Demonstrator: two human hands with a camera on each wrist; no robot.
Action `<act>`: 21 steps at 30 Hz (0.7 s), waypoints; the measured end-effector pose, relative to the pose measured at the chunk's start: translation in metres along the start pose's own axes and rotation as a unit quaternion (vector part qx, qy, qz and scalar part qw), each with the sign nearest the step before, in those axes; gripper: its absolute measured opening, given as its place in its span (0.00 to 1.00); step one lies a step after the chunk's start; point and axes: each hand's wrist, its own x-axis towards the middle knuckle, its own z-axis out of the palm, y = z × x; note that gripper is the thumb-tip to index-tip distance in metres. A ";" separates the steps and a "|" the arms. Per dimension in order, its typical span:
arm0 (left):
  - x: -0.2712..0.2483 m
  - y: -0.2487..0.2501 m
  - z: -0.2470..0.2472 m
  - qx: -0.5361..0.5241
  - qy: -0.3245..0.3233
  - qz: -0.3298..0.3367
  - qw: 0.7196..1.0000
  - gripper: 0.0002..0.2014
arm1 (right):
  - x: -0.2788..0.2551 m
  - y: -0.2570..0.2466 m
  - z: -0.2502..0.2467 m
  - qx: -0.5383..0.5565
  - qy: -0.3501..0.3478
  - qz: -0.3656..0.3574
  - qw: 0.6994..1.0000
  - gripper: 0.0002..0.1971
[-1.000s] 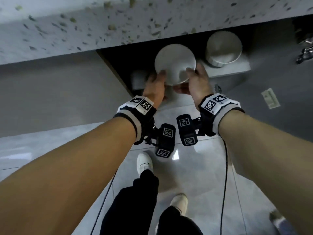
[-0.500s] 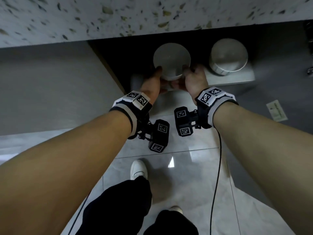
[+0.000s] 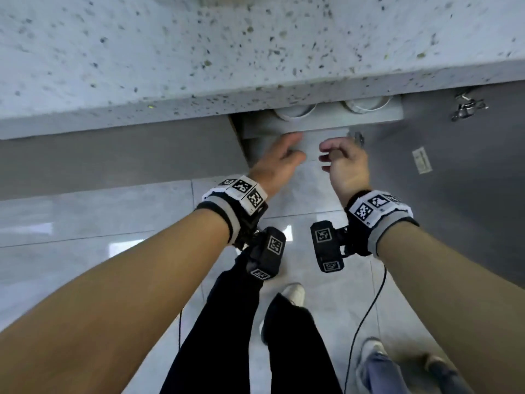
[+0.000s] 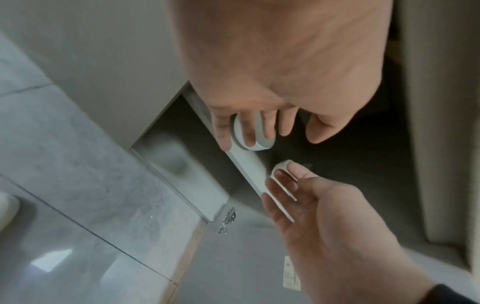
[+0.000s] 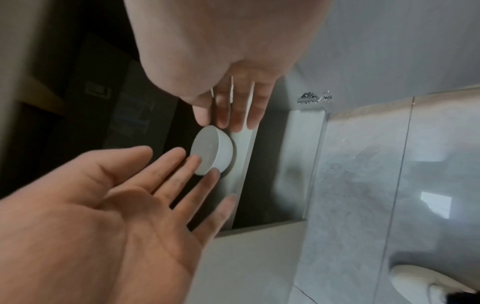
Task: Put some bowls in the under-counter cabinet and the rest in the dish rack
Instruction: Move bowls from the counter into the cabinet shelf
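Observation:
Two white bowls stand upside down side by side on the cabinet shelf [image 3: 326, 122]. The left bowl [image 3: 294, 113] [image 5: 213, 152] and the right bowl [image 3: 366, 106] are half hidden under the counter edge in the head view. My left hand [image 3: 287, 149] and right hand [image 3: 331, 155] hover just in front of the shelf, both empty with loose, spread fingers. In the right wrist view the left bowl sits free between the two hands, touched by neither. In the left wrist view my left fingers [image 4: 246, 127] overlap that bowl [image 4: 255, 142].
The speckled stone counter [image 3: 227, 52] overhangs the cabinet. The grey cabinet door [image 3: 454, 194] stands swung out to the right, with a hinge [image 3: 467, 108] and a paper label [image 3: 422, 160]. Another person's feet [image 3: 397, 365] stand on the tiled floor at lower right.
Both hands have let go of the bowl, which now stands on the shelf left of the other one. The hands have drawn back, and my head has risen.

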 end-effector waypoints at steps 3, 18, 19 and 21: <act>-0.051 0.032 -0.028 0.059 -0.049 0.020 0.997 0.31 | -0.050 -0.038 -0.017 -0.052 -0.025 -0.031 0.998 0.19; -0.174 0.155 -0.194 0.178 0.078 0.146 0.970 0.18 | -0.110 -0.279 0.004 -0.114 -0.108 -0.207 0.966 0.13; -0.173 0.164 -0.203 0.180 0.101 0.147 0.967 0.17 | -0.102 -0.293 0.008 -0.123 -0.105 -0.218 0.963 0.13; -0.168 0.186 -0.219 0.183 0.149 0.150 0.960 0.16 | -0.087 -0.316 0.016 -0.141 -0.105 -0.239 0.955 0.14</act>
